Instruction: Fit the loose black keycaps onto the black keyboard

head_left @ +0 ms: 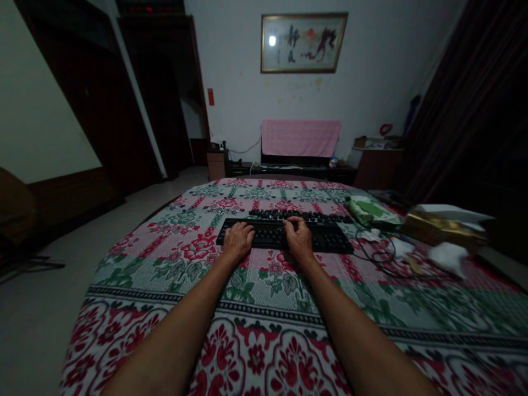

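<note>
A black keyboard lies on a bed covered with a red, green and white flowered spread. My left hand rests on the keyboard's left part with its fingers spread over the keys. My right hand lies on the middle of the keyboard, fingers curved down onto the keys, holding nothing. A second dark strip of keys lies just behind the keyboard.
A black cable loops to the right of the keyboard. Near it lie a green and white packet, a gold box and crumpled white paper. A pink cloth covers a low cabinet at the far wall.
</note>
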Demonstrator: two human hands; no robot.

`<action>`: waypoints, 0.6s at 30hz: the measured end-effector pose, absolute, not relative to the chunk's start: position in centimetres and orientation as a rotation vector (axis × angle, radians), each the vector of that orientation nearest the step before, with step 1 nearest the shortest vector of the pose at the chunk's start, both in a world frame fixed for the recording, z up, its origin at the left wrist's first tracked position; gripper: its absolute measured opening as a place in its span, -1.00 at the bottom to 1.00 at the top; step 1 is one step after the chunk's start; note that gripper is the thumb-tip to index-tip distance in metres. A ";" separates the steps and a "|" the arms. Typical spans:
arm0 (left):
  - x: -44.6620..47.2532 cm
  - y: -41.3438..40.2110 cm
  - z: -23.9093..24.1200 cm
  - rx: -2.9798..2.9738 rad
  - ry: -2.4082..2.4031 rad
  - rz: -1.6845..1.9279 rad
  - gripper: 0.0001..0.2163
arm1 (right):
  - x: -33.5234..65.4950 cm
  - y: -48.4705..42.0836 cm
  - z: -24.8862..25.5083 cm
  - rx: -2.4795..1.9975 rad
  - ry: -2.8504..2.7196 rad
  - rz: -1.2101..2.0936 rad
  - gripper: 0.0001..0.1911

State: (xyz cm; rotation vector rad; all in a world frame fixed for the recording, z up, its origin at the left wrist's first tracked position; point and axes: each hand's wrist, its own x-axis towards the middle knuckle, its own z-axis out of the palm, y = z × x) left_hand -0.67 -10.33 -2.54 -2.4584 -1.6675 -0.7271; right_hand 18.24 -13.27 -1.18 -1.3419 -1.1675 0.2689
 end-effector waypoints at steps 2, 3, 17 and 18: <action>-0.7 -10.4 -2.8 -2.437 -1.651 -0.747 -0.67 | 18.4 -13.6 -1.5 -1.306 -1.146 0.298 -0.67; -0.7 -10.4 -2.9 -2.433 -1.647 -0.753 -0.67 | 18.5 -13.6 -1.6 -1.289 -1.139 0.305 -0.67; -0.9 -9.7 -4.2 -2.424 -1.659 -0.865 -0.66 | 18.2 -13.9 -2.6 -1.273 -1.171 0.345 -0.72; -0.9 -9.7 -4.2 -2.423 -1.665 -0.861 -0.66 | 18.2 -14.0 -2.6 -1.271 -1.169 0.349 -0.72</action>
